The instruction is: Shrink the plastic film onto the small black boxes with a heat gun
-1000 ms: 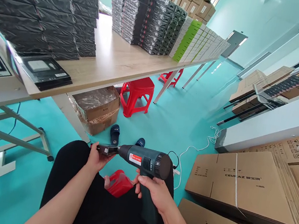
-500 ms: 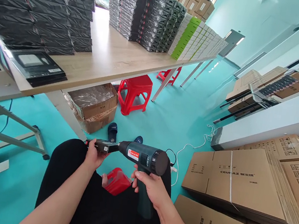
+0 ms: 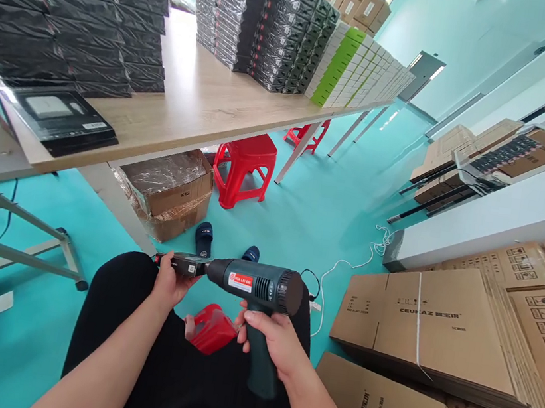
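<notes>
Grips a slim, flat-sided dark box in the left hand. Grasps a pistol-shaped heat gun by its dark handle in the right hand, with a ribbed round cap above and a tapering nozzle at the box's end, too close to tell touching from apart. Between both hands, smooth red plastic. Beyond the left hand, a cardboard carton of crinkled clear film. Right of the right hand, flat cardboard bundles under white strap.

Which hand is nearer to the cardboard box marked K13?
Left. The left hand, holding a dark box, appears below the K13 carton in the picture; the right hand, holding the heat gun, is farther off, lower right.
</notes>
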The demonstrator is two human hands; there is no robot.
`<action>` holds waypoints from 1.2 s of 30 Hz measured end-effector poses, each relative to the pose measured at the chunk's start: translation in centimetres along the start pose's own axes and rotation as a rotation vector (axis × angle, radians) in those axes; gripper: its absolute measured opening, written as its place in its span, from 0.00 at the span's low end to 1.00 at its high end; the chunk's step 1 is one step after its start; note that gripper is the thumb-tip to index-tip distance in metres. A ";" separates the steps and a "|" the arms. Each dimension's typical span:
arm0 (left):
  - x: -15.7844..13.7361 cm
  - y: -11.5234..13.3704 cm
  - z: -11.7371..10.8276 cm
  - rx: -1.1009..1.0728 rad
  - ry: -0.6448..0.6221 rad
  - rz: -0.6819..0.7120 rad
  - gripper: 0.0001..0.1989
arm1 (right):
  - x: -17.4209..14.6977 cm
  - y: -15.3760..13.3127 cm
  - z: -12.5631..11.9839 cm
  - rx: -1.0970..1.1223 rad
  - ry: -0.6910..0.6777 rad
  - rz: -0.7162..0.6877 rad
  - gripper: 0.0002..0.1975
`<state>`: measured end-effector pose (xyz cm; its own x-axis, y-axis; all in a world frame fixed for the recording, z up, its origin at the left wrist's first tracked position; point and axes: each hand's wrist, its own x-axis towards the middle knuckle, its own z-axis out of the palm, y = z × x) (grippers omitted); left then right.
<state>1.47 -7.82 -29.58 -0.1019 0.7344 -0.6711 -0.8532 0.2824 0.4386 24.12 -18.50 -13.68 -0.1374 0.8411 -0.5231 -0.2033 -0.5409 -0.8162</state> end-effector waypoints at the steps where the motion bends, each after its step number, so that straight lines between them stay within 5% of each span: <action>1: 0.0 0.1 0.0 -0.034 -0.015 -0.019 0.12 | 0.1 0.1 -0.1 -0.004 0.045 -0.014 0.17; 4: -0.2 0.4 -0.1 -0.133 -0.051 -0.096 0.13 | 0.1 0.0 -0.9 0.012 0.110 -0.018 0.16; 11: -0.1 0.4 -0.3 -0.153 -0.121 -0.135 0.16 | -2.0 0.0 -2.2 0.068 -0.113 0.025 0.15; 20: -1.5 0.8 0.3 -0.107 -0.102 -0.033 0.13 | -3.7 1.4 -3.7 0.046 -0.191 0.085 0.15; 23: -1.5 0.7 0.3 -0.085 -0.062 -0.109 0.14 | -4.4 1.8 -4.8 0.060 -0.197 0.111 0.16; 29: -1.9 1.1 -0.4 -0.063 -0.429 -0.402 0.21 | -4.5 2.1 -7.4 0.116 -0.249 0.164 0.18; 36: -3.4 0.6 -0.2 -0.013 -0.428 -0.482 0.21 | -0.1 -0.8 -7.3 0.063 -0.023 0.053 0.13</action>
<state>1.20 -10.27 -27.10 0.5052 0.7088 -0.4923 -0.7586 0.6367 0.1384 31.32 -18.08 -14.80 -0.1718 0.8115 -0.5586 -0.2556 -0.5843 -0.7702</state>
